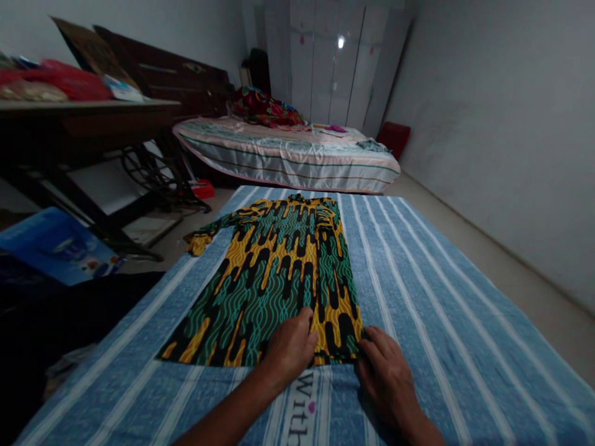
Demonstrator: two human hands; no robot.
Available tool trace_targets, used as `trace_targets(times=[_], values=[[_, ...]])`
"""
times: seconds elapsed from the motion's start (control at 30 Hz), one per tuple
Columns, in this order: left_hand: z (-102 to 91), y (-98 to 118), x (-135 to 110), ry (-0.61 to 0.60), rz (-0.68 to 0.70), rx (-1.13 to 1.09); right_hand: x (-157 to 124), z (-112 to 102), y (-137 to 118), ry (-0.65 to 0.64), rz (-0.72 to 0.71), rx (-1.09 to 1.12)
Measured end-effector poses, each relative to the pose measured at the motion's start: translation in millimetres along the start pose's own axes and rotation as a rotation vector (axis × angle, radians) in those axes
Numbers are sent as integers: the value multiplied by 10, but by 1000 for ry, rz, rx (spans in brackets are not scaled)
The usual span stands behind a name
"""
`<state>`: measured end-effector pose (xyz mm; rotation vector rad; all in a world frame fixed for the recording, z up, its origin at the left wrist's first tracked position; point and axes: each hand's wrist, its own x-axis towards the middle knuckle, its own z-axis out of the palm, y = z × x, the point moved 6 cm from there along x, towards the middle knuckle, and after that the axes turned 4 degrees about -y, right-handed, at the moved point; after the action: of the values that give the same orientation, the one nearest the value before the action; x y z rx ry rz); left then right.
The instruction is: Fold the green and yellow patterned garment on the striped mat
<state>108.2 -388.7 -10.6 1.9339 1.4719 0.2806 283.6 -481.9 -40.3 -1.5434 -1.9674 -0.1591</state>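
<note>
A green, yellow and black patterned dress (pixel 279 266) lies flat on a blue-and-white striped sheet (pixel 441 322), with one sleeve hanging off the left edge. My left hand (pixel 290 347) rests palm-down on the dress's near hem, fingers together and flat. At the hem's right corner my right hand (pixel 388 375) lies with its fingers stretched out, touching the fabric's edge. Neither hand visibly grips anything.
A mattress (pixel 288 158) with a heap of colourful cloth (pixel 263 106) lies on the floor beyond. On the left stands a dark sewing table (pixel 88 118) with red items on top, and a blue bag (pixel 56 244) below. A white wardrobe (pixel 334 68) fills the far wall.
</note>
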Motion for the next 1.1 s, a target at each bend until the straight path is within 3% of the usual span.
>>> trace_targets(times=[0.17,0.43,0.63,0.87,0.97,1.1], values=[[10,22,-41,-12,24,44,-36,-7,28,-13,-7,27],[82,81,-127,-121,58,415,-49,-30,15,-17,-63,32],[133,75,-116,-64,202,419,-10,-92,-28,9,-98,1],[126,335,-154,5,410,388,13,-65,-23,-50,-65,-10],[130,349,-166,-25,410,426,3,-47,-16,-45,-72,-10],[155,189,-137,-93,286,491,0,-41,-16,-40,-82,-18]])
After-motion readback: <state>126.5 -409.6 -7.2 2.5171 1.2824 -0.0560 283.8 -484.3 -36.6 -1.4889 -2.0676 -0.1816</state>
